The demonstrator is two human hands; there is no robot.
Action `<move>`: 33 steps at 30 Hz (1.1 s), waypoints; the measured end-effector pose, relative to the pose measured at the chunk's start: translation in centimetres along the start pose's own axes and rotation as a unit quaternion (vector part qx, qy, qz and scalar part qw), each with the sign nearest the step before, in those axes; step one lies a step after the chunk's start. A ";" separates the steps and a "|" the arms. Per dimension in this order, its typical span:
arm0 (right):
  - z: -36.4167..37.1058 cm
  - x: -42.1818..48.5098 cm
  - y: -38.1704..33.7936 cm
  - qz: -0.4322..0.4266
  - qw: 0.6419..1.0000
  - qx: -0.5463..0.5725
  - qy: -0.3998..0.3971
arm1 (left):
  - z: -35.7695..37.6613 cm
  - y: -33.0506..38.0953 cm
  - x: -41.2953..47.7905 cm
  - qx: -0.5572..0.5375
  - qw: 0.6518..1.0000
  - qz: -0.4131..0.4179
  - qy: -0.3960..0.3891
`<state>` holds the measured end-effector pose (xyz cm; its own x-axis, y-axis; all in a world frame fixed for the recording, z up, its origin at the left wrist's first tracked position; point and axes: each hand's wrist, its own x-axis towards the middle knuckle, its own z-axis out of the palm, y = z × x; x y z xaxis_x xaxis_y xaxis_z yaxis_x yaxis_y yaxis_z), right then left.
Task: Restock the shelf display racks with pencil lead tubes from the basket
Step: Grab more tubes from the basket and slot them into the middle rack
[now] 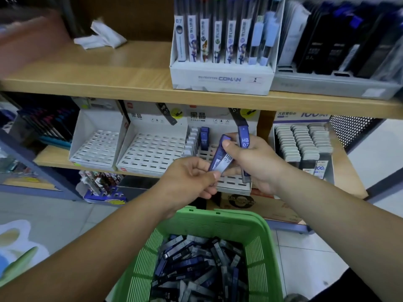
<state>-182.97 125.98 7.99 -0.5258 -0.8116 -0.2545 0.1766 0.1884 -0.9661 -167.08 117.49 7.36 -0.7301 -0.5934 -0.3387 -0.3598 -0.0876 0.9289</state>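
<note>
The right hand (255,162) grips a small bunch of blue-and-clear plastic pencil lead tubes (244,140) marked HB 07. Its fingers are curled round them and the thumb is pressed across the front. One tube stands upright and the others tilt to the left. The left hand (192,177) pinches the lower end of one tilted tube (218,159) between thumb and forefinger. The bunch is partly hidden, so its count is unclear, perhaps three.

Both hands are in front of the right-hand white slotted cardboard display rack (231,186) on the lower wooden shelf (52,158). A few standing tubes (204,136) fill slots at its far left. Further left, a middle white slotted rack (150,151) and a left white slotted rack (96,147) sit side by side, their slots open.

Near the person, below the hands, a green plastic mesh basket (229,216) holds a loose heap of tubes (196,264). On the upper wooden shelf (109,70), a white box printed CONAN (222,78) stands right of centre.
</note>
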 end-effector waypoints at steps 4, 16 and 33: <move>-0.3 0.3 0.0 0.033 0.999 -0.006 -0.019 | -0.3 -0.2 0.6 -0.026 1.000 -0.003 0.010; -0.3 1.5 -0.7 0.070 0.997 -0.016 0.037 | -2.0 -0.4 1.2 0.044 0.999 0.002 -0.002; 0.6 3.2 0.3 -0.025 0.989 -0.043 0.138 | -5.7 -1.4 -0.4 -0.037 0.996 -0.003 0.075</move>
<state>-184.11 123.17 6.89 -0.7420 -0.6408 -0.1970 0.0795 0.2078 -0.9749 -162.99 113.28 7.07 -0.6311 -0.7053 -0.3229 -0.3158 -0.1466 0.9374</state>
